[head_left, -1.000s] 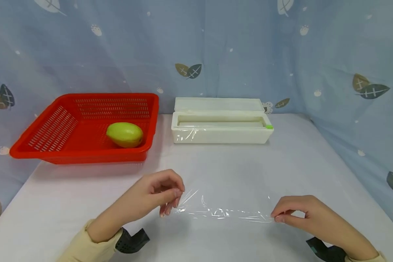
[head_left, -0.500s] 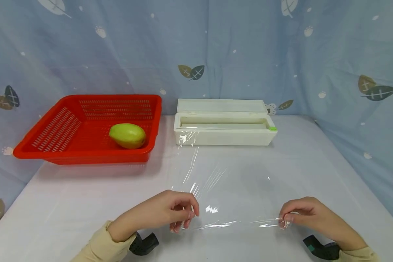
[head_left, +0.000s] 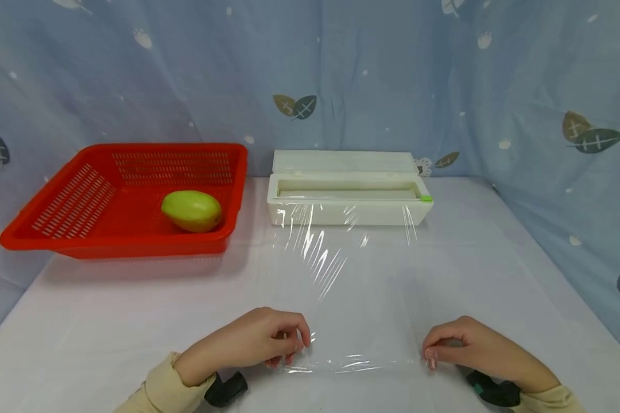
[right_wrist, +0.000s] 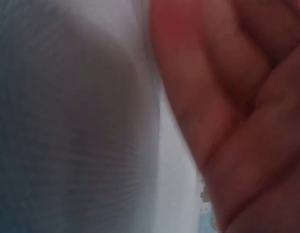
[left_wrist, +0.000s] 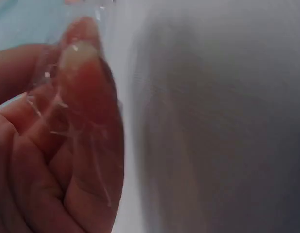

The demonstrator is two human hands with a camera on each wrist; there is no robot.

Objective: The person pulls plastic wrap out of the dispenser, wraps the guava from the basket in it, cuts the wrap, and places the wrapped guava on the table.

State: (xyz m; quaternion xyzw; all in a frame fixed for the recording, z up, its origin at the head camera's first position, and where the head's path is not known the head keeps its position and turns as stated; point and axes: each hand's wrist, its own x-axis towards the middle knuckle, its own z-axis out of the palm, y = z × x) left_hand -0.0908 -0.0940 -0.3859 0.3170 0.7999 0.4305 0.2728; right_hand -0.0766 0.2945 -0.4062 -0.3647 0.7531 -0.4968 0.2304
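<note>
A sheet of clear plastic wrap (head_left: 336, 269) stretches from the front of a white wrap dispenser box (head_left: 351, 213) toward the near side of the table. My left hand (head_left: 260, 338) pinches the sheet's near left corner between thumb and forefinger. In the left wrist view, crinkled film lies over the thumb (left_wrist: 91, 97). At the near right corner my right hand (head_left: 470, 347) pinches the film the same way. The right wrist view shows that hand's palm and fingers (right_wrist: 213, 73) close up and blurred. The box's lid (head_left: 343, 162) is raised at the back.
A red plastic basket (head_left: 129, 248) stands at the back left with a yellow-green, mango-like fruit (head_left: 192, 211) in it. A blue leaf-patterned cloth (head_left: 367, 86) hangs behind the white-covered table (head_left: 134, 321). A green tab (head_left: 426, 198) marks the box's right end.
Both hands have come nearer the person, the left one most and also rightward, holding the film throughout. More film now stretches taut from the box. The basket and fruit stay in place.
</note>
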